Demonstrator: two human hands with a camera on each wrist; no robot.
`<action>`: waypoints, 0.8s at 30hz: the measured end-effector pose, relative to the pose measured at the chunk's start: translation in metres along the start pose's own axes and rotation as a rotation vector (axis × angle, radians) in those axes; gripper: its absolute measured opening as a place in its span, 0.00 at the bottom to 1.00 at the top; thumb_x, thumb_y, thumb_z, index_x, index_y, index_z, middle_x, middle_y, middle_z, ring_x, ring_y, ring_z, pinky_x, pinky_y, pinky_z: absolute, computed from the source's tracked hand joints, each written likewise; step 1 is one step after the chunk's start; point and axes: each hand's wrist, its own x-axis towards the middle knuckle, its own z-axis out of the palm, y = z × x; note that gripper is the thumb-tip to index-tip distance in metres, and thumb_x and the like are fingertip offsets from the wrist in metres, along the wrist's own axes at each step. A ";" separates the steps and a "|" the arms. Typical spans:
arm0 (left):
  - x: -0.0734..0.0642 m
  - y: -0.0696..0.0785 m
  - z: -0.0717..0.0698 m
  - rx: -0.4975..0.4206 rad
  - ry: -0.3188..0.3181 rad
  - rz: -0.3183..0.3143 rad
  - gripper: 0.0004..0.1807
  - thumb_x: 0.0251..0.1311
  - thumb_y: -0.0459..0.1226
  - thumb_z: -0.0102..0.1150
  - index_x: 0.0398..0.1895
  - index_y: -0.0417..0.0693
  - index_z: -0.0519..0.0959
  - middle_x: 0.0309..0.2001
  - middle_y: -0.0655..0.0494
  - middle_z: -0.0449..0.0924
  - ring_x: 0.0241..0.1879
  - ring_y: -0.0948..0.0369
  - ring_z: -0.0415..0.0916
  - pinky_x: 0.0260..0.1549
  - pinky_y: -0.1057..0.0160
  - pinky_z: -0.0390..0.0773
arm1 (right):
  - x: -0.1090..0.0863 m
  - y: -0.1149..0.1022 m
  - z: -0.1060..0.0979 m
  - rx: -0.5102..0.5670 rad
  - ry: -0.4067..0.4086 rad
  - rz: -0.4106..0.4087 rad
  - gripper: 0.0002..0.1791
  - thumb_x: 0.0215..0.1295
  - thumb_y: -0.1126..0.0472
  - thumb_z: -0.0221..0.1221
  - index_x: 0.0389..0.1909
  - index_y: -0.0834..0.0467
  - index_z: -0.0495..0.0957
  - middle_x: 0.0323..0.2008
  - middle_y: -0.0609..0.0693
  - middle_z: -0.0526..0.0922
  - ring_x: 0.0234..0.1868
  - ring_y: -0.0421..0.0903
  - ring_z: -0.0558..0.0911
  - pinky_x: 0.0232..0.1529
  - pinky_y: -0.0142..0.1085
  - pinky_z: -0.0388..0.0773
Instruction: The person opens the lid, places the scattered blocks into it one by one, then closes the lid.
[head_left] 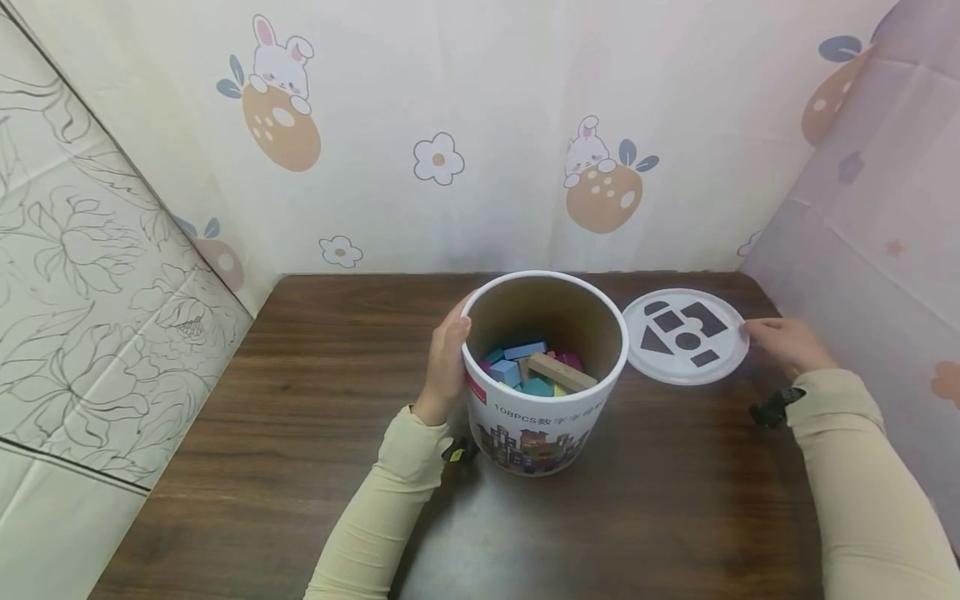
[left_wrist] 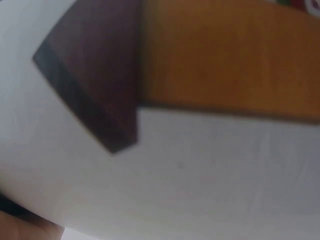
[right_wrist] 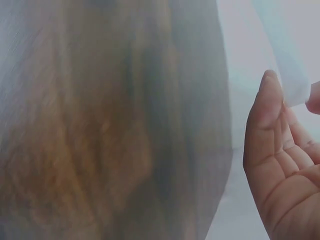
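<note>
A white bucket [head_left: 537, 417] with printed building pictures stands upright on the table, its top uncovered. Inside it lie colored wooden blocks [head_left: 507, 372], a long plain wood block [head_left: 562, 372] on top. My left hand [head_left: 446, 362] holds the bucket's left side, thumb up at the rim and the other fingers mostly hidden behind the wall. In the left wrist view the printed bucket wall [left_wrist: 200, 170] fills the picture. Right of the bucket, my right hand [head_left: 793, 343] pinches the edge of a round, translucent lid [head_left: 660, 363] with dark shape cutouts. In the right wrist view, thumb and fingers [right_wrist: 267, 107] meet at the lid's edge [right_wrist: 295, 85].
The dark brown wooden table [head_left: 300, 433] reaches back to a curtain [head_left: 495, 100] with rabbit and flower prints. Flower-patterned panels [head_left: 82, 250] border the left side, and a pale lilac cloth [head_left: 885, 242] hangs at the right.
</note>
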 end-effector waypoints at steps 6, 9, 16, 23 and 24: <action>0.000 0.001 0.000 0.001 0.000 0.001 0.29 0.68 0.47 0.36 0.69 0.49 0.66 0.65 0.50 0.72 0.62 0.51 0.70 0.62 0.43 0.71 | 0.002 -0.020 -0.002 0.127 -0.003 -0.043 0.40 0.72 0.44 0.47 0.64 0.78 0.62 0.38 0.50 0.84 0.31 0.29 0.80 0.34 0.27 0.81; 0.000 0.000 0.000 0.002 0.001 -0.003 0.29 0.68 0.47 0.36 0.69 0.49 0.67 0.65 0.50 0.72 0.62 0.51 0.70 0.62 0.43 0.71 | -0.001 -0.033 -0.004 0.154 -0.002 -0.059 0.41 0.72 0.42 0.48 0.66 0.77 0.61 0.32 0.35 0.80 0.30 0.27 0.80 0.33 0.24 0.80; 0.000 0.001 0.000 0.006 0.000 -0.002 0.29 0.68 0.46 0.36 0.70 0.47 0.66 0.66 0.48 0.71 0.62 0.49 0.69 0.61 0.42 0.71 | -0.012 -0.069 -0.004 0.278 0.056 -0.122 0.21 0.70 0.43 0.53 0.52 0.52 0.78 0.27 0.25 0.77 0.31 0.25 0.79 0.34 0.22 0.80; 0.000 0.000 0.000 -0.004 0.000 -0.008 0.30 0.67 0.47 0.37 0.70 0.47 0.66 0.66 0.48 0.71 0.62 0.50 0.69 0.61 0.42 0.71 | -0.025 -0.102 -0.003 0.372 0.080 -0.199 0.05 0.68 0.47 0.59 0.32 0.31 0.76 0.31 0.23 0.77 0.34 0.23 0.78 0.37 0.19 0.79; 0.000 0.000 0.000 -0.004 0.001 -0.009 0.30 0.67 0.48 0.37 0.70 0.48 0.66 0.65 0.48 0.71 0.62 0.50 0.69 0.61 0.42 0.71 | -0.027 -0.106 -0.003 0.372 0.085 -0.209 0.05 0.68 0.48 0.59 0.32 0.31 0.77 0.31 0.23 0.77 0.34 0.23 0.78 0.37 0.19 0.79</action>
